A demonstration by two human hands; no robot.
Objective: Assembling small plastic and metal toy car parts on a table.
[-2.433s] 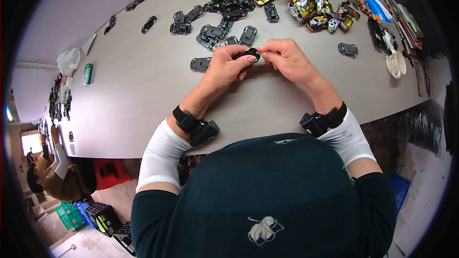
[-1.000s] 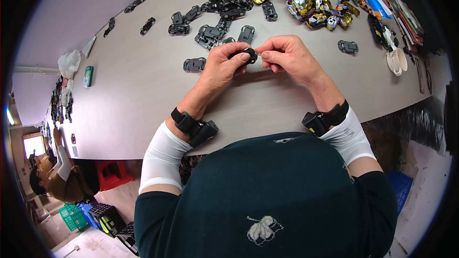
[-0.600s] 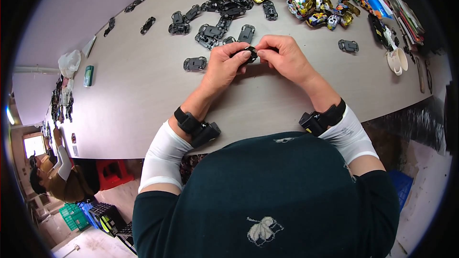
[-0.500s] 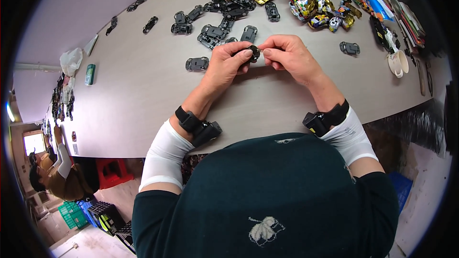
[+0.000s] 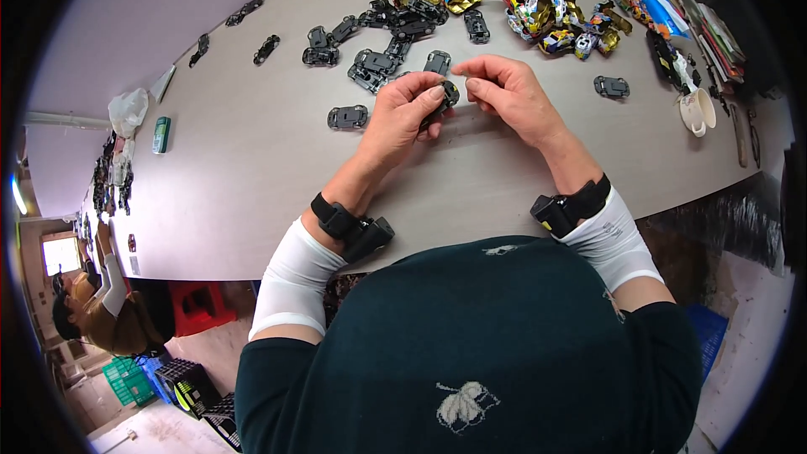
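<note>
Between the thumb and fingers of my left hand is a dark toy car chassis, tilted, with a small yellow spot on it. Just to its right, my right hand has thumb and forefinger drawn together in a pinch, a small gap away from the chassis. Whatever those fingertips may hold is too small to make out. Close by on the table lie a single grey chassis left of my left hand and another chassis beyond my fingers.
A heap of dark chassis spreads across the table's far middle. Right of it is a pile of colourful car shells, gold inside. One chassis and a white cup stand toward the right. A green can and another person are at left.
My right hand has drawn slightly away from the chassis. The chassis has turned in my left hand, so more of it shows.
</note>
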